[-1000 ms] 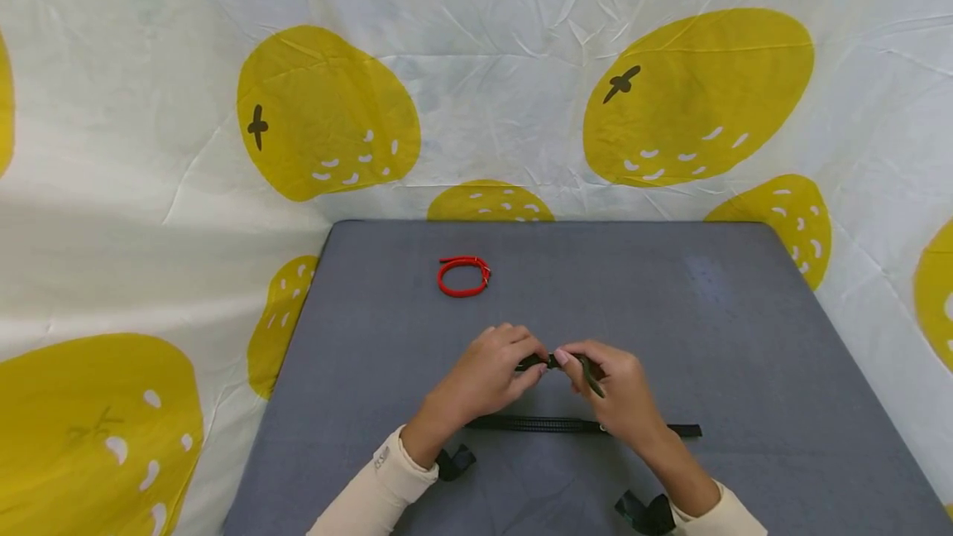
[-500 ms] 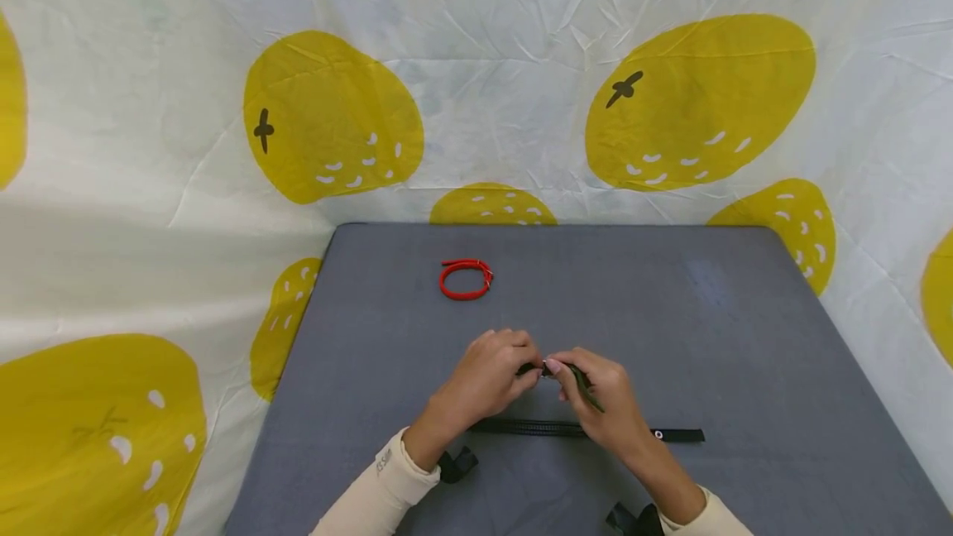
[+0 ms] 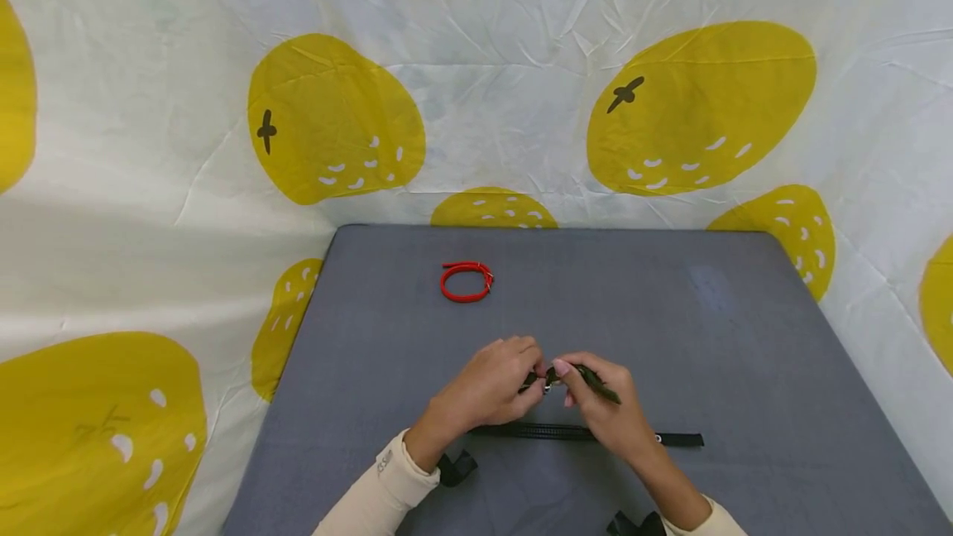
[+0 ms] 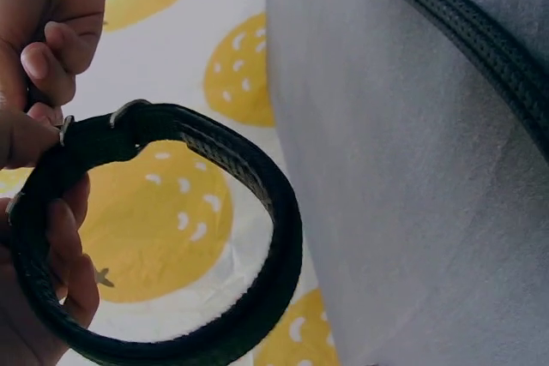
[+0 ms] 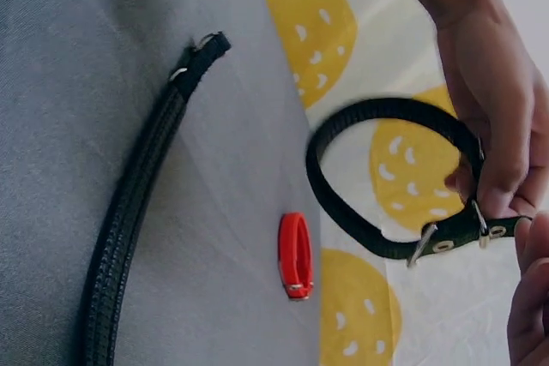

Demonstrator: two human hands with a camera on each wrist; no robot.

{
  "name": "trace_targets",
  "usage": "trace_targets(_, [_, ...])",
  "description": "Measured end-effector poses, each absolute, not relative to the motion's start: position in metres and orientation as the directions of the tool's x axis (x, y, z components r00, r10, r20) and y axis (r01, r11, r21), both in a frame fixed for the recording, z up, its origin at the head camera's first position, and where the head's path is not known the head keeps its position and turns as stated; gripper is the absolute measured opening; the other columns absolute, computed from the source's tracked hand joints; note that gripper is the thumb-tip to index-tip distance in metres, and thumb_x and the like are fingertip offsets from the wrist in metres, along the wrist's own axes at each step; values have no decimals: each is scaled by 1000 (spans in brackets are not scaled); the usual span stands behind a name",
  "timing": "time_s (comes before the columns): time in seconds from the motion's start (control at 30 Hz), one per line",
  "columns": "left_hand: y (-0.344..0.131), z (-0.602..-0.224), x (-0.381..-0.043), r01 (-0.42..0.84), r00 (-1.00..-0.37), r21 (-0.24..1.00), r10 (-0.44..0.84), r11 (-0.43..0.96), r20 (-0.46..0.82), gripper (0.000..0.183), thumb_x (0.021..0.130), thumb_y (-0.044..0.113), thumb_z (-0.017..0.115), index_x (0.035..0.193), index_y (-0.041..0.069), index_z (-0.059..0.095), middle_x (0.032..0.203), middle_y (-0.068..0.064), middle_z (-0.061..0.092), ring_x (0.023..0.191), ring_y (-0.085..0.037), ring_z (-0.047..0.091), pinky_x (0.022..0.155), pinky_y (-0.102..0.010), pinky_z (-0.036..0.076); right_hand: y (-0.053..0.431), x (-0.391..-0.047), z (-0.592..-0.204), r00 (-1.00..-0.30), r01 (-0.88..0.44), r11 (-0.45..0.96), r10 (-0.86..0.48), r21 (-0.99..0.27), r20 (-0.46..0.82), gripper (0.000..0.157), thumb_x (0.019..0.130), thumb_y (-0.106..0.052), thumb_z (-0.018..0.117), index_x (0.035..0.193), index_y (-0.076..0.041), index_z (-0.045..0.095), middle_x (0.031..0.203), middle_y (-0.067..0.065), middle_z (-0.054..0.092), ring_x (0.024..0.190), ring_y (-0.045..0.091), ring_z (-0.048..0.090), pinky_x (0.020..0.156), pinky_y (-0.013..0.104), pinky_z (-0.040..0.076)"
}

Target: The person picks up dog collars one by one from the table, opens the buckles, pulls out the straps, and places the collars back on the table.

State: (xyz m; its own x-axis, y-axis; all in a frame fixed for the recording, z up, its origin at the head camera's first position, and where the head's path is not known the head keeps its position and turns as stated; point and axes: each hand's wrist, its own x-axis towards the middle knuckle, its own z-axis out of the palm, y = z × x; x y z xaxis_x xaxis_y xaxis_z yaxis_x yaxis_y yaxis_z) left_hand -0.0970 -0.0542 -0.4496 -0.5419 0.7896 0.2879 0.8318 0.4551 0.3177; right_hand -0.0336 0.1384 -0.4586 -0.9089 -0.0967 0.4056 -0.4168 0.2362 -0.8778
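Both hands work on a dark green collar (image 3: 606, 392) above the table's middle. My left hand (image 3: 491, 383) pinches it near the metal fittings. My right hand (image 3: 616, 424) grips the strap from the other side, thumb on top. In the left wrist view, the collar (image 4: 287, 237) forms a closed-looking loop. From the right wrist, its buckle (image 5: 422, 244) and metal eyelets show, and fingers hide the strap's end. Below the hands, a black collar (image 3: 551, 432) lies stretched out on the table; the right forearm covers part of it.
A red collar (image 3: 465, 282) lies looped on the grey table (image 3: 633, 304), farther back. Black straps (image 3: 457, 467) hang at both wrists. White cloth (image 3: 506, 122) printed with yellow fruit rises behind the table and along its sides.
The right hand has shifted slightly left, toward the left hand, and turned the strap. Metal fittings now show more between the hands. The red and black collars stay in place.
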Motion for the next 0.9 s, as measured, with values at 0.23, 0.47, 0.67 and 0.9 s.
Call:
trace_targets(0.23, [-53,-453,-94,772,-563,471,803,428,194,5,100,20,56,97,16,55,89,6,51,61,1,41,55,-10,34,146,-32,-453,-959,-282,232,-49,-931,278,14,99,3,57,100,0,71,76,-2,70,52,14,58,48,28,47])
trace_targets(0.47, [-54,-452,-94,775,-566,509,769,374,297,4,100,17,58,100,14,56,88,6,53,67,0,44,62,-10,37,150,-33,-445,-962,-269,222,-24,-937,271,13,98,4,59,97,-1,72,75,-8,69,50,14,56,48,28,48])
trace_targets(0.67, [-57,-450,-96,865,-475,390,761,314,442,10,97,24,69,101,16,65,93,6,60,74,-1,51,68,-11,42,151,-34,-441,-953,-294,241,-4,-925,302,14,97,5,60,97,-1,72,75,-10,69,49,16,56,48,28,48])
trace_targets(0.9, [-60,-447,-99,904,-399,360,760,231,513,17,87,26,80,98,15,70,91,7,66,77,-1,57,72,-12,47,155,-33,-435,-973,-226,266,-15,-937,231,12,99,-2,61,95,-4,72,71,-9,67,49,15,57,43,30,44])
